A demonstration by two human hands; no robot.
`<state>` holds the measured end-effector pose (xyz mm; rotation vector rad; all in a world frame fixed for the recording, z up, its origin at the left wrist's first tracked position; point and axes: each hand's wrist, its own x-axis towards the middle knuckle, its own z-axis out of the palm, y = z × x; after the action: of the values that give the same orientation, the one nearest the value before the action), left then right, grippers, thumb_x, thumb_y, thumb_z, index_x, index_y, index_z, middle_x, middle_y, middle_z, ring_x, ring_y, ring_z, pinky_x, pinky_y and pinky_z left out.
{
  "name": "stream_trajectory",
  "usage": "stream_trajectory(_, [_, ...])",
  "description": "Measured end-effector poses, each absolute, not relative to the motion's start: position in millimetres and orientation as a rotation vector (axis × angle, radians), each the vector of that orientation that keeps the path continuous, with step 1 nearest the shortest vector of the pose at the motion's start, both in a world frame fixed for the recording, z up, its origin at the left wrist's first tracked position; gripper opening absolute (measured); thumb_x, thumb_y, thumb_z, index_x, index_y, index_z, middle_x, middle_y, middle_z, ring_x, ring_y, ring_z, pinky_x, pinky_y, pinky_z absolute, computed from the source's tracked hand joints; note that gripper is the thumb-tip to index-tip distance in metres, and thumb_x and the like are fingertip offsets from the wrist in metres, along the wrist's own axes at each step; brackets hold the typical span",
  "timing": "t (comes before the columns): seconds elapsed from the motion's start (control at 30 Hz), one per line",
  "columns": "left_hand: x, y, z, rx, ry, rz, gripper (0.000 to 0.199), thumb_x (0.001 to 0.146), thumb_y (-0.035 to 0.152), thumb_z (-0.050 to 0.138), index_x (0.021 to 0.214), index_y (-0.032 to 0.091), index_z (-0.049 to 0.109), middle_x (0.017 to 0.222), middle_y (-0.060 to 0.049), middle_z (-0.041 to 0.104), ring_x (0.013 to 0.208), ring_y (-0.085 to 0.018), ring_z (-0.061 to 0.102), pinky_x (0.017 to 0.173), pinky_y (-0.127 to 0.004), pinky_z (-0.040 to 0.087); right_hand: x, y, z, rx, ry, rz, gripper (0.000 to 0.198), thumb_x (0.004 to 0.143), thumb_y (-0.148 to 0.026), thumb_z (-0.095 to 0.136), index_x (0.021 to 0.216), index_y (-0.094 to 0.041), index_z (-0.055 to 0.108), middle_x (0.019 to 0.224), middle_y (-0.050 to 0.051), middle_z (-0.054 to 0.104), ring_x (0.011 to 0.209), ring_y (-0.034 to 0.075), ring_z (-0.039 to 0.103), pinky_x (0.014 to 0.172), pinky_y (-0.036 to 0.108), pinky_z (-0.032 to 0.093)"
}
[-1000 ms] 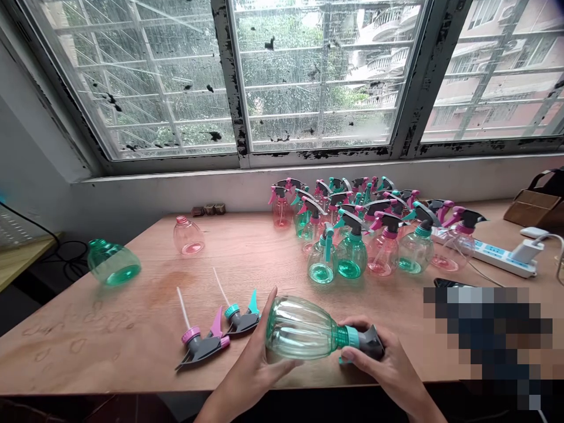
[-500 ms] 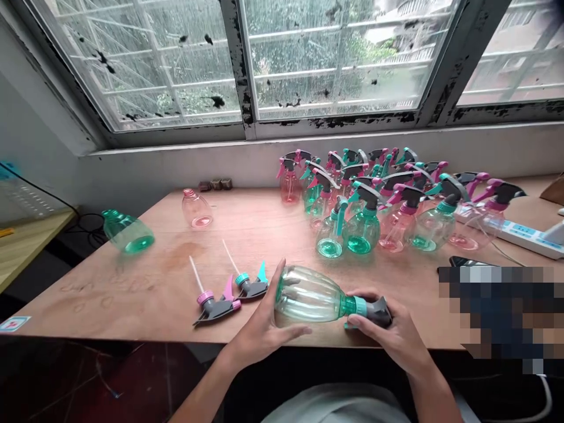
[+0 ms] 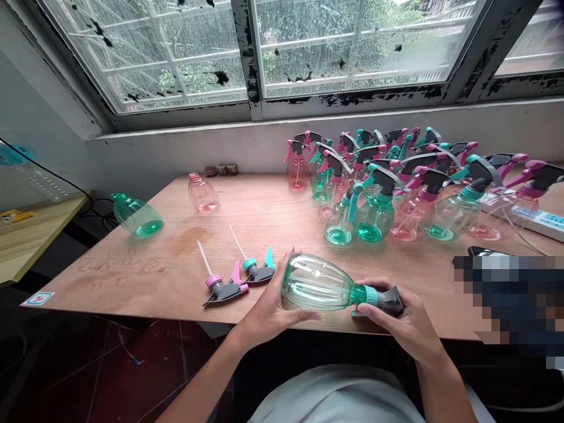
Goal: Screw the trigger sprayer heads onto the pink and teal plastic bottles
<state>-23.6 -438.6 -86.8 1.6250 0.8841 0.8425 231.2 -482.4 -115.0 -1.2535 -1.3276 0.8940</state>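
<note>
A clear green spray bottle (image 3: pixel 319 283) lies sideways between my two hands above the table's front edge. My left hand (image 3: pixel 267 308) cups its base, thumb below and fingers behind. Around the grey and teal spray head (image 3: pixel 388 301) at the neck, my right hand (image 3: pixel 409 326) is closed, its thumb by the collar. Left of my left hand, two loose spray heads rest on the table, tubes pointing up: one with a pink trigger (image 3: pixel 224 289), one with a teal trigger (image 3: pixel 258 271). Farther left stand an open green bottle (image 3: pixel 137 216) and an open pink bottle (image 3: pixel 203 192).
Several assembled pink and green spray bottles (image 3: pixel 375 217) crowd the back right of the wooden table (image 3: pixel 145 264). Behind them is a white power strip (image 3: pixel 541 218). A phone (image 3: pixel 484 251) lies at right beside a blurred patch. Small dark blocks (image 3: pixel 221 170) sit by the wall.
The camera view has shifted, so the table's things appear higher and farther right. Both hands keep the same hold on the spray bottle.
</note>
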Motion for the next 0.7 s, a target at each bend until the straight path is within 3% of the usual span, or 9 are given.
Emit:
stream_trajectory(0.27, [-27.3, -439.0, -89.1, 1.566, 0.901, 0.837, 0.111, 0.076, 0.031, 0.084, 0.157, 0.032, 0.008, 0.165, -0.005, 0.021, 0.153, -0.035, 0.002, 0.125, -0.05, 0.005, 230.7, -481.6, -116.2, -1.238, -1.291, 0.95, 0.03, 0.074, -0.041, 0.081, 0.096, -0.022, 0.073, 0.079, 0.002, 0.073, 0.064, 0.023, 0.072, 0.057, 0.029, 0.061])
stream_trajectory(0.7, [-25.0, -438.9, -85.7, 1.591, 0.884, 0.828, 0.106, 0.08, 0.029, 0.082, 0.157, 0.034, 0.009, 0.165, -0.004, 0.021, 0.153, -0.034, 0.003, 0.126, -0.045, 0.013, 231.5, -480.8, -117.6, -1.212, -1.266, 0.953, 0.026, 0.076, -0.036, 0.081, 0.097, -0.023, 0.072, 0.074, 0.0, 0.072, 0.06, 0.022, 0.072, 0.056, 0.029, 0.057])
